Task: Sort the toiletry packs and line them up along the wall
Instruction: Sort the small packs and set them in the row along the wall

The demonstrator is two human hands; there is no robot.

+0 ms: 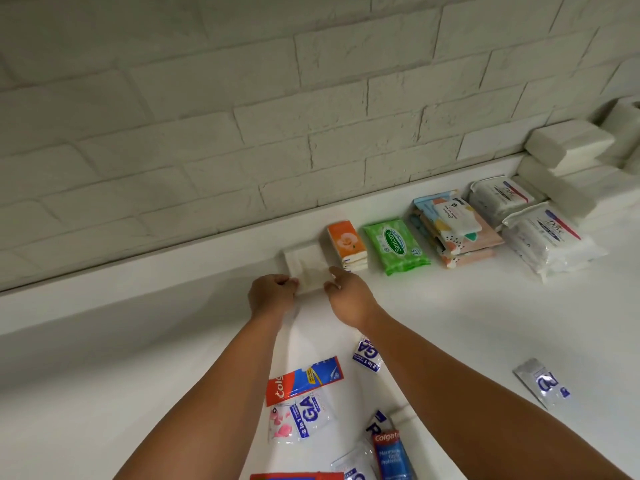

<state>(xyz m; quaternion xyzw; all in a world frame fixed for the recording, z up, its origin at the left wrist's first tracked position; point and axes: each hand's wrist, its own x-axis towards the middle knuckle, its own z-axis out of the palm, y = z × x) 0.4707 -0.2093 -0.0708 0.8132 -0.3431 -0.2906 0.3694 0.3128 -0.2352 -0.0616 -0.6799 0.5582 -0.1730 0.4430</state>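
A flat white pack (pixel 304 266) lies on the white counter near the wall, at the left end of a row. My left hand (pixel 272 294) grips its near left corner and my right hand (pixel 346 296) holds its near right corner. To its right stand an orange tissue pack (pixel 347 244), a green Sanicare wipes pack (pixel 396 244), a stack of patterned wipes packs (pixel 453 230) and two stacks of white Dove packs (pixel 547 237). Loose sachets lie under my arms: a red Colgate sachet (pixel 304 379), blue-and-white sachets (pixel 310 415) and a Colgate tube pack (pixel 393 453).
A white brick wall (pixel 242 133) runs along the back of the counter, with a raised ledge. White soap-like blocks (pixel 568 147) are piled at the far right. A silver sachet (pixel 542 382) lies alone at the right. A small sachet (pixel 367 355) rests by my right forearm.
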